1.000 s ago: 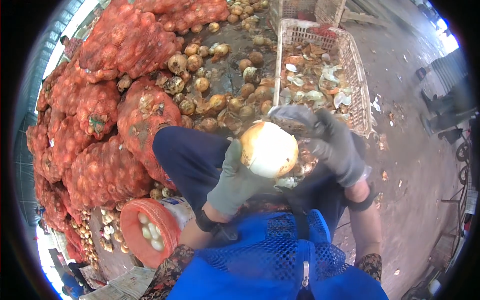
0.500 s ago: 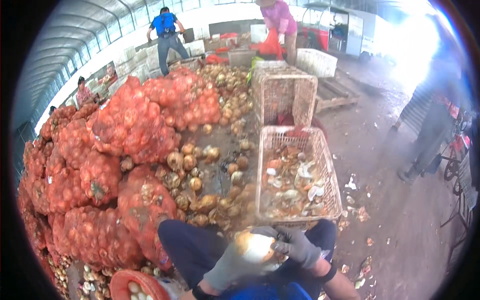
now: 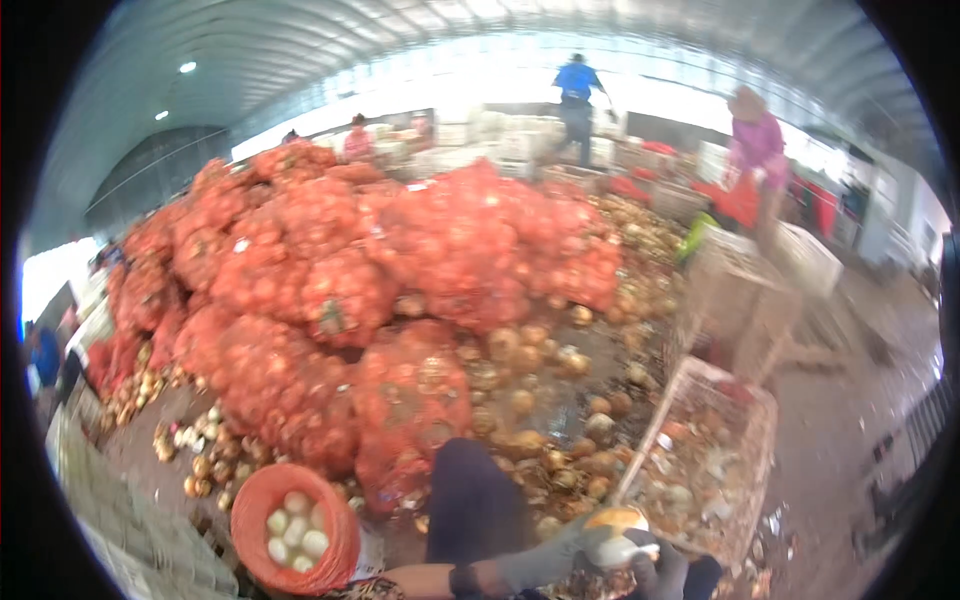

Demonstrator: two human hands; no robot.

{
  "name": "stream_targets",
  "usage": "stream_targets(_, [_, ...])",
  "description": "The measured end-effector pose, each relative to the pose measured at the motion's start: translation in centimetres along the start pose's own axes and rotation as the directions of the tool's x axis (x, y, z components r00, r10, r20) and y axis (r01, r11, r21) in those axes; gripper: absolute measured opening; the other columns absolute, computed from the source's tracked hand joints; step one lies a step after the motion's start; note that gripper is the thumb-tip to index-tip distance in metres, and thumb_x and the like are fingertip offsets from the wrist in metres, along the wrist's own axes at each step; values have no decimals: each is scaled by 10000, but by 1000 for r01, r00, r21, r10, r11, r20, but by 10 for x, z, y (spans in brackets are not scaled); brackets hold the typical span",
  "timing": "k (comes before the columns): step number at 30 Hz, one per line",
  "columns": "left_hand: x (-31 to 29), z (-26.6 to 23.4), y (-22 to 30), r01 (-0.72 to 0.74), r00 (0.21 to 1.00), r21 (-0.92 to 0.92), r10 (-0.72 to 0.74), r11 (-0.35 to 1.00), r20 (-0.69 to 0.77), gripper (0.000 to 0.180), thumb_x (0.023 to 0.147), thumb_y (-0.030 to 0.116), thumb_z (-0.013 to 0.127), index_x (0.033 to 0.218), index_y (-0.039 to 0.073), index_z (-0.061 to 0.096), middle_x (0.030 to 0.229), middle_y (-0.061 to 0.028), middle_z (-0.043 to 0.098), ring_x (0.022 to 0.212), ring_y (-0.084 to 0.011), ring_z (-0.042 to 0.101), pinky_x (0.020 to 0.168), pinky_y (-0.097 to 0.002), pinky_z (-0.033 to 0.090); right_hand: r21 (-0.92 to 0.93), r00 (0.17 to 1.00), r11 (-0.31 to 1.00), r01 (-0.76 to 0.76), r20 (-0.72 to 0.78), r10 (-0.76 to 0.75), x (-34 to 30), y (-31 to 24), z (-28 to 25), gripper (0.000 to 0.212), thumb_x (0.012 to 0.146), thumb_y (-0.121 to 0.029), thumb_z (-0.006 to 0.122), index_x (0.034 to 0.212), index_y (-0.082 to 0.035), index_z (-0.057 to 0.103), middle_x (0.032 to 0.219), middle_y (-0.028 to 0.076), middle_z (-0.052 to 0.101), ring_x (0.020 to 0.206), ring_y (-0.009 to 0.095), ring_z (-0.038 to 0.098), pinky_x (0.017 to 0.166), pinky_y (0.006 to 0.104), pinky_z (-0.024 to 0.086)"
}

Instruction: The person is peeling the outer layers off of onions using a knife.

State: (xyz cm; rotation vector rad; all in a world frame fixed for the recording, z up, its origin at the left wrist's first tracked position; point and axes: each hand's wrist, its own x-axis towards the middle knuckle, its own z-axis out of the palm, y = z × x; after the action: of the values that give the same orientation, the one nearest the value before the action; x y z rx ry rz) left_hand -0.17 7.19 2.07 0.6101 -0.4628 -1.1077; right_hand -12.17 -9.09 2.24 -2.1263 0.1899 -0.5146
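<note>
A partly peeled onion (image 3: 614, 538), brown skin on top and white flesh below, sits in my grey-gloved left hand (image 3: 555, 562). My left fingers are closed around it, low in the picture beside the crate's near end. My right hand (image 3: 664, 574), also in a grey glove, is against the onion's right side with its fingers curled. Blur and the lower edge hide what those fingers hold, if anything. Just beyond my hands stands a plastic crate (image 3: 764, 455) with onion skins and scraps in it.
Red mesh sacks (image 3: 410, 400) full of onions are heaped ahead and left. Loose onions (image 3: 600, 425) cover the floor between sacks and crate. An orange-red bucket (image 3: 243, 520) of peeled onions stands at my left. Further crates (image 3: 735, 290) and two people (image 3: 577, 105) (image 3: 757, 145) are beyond.
The view has swung left, so the sacks and bucket now sit further right in it. The onion stays in my left hand, with my right hand still against it.
</note>
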Motion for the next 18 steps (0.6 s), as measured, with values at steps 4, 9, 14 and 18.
stream_targets(4, [-2, 12, 9, -54, 995, 115, 64, 992, -81, 538, 916, 319, 610, 1343, 38, 441, 1237, -58, 551, 1112, -129, 536, 931, -274, 450, -146, 994, 988, -49, -101, 35, 0, -31, -5, 514, 906, -417, 577, 1124, 48, 595, 827, 206, 661, 768, 324, 646, 695, 381, 499])
stream_targets(9, [-9, 31, 11, -183, 947, 216, 231, 959, -224, 551, 907, 319, 624, 1342, 41, 433, 1233, -75, 553, 1083, -137, 555, 865, -255, 488, -264, 977, 945, -193, -139, 161, -1, -33, -2, 516, 939, -381, 532, 1192, 68, 562, 946, 266, 657, 822, 364, 654, 702, 400, 505])
stream_targets(14, [-14, 27, 5, -230, 950, 265, 275, 936, -148, 482, 964, 302, 476, 1368, 54, 389, 1326, -150, 496, 1206, -249, 506, 970, -396, 456, -262, 989, 964, -47, -151, 7, -4, -46, -11, 516, 942, -396, 529, 1241, 25, 552, 945, 277, 653, 817, 365, 662, 678, 404, 504])
stream_targets(18, [-16, 26, 4, -60, 983, 38, 65, 998, -173, 647, 922, 422, 557, 1407, 69, 313, 1293, -134, 520, 1178, -245, 537, 949, -414, 487, -116, 975, 991, -68, -217, 41, 9, -24, 7, 434, 860, -422, 532, 845, 6, 599, 728, 198, 565, 663, 385, 551, 592, 437, 424])
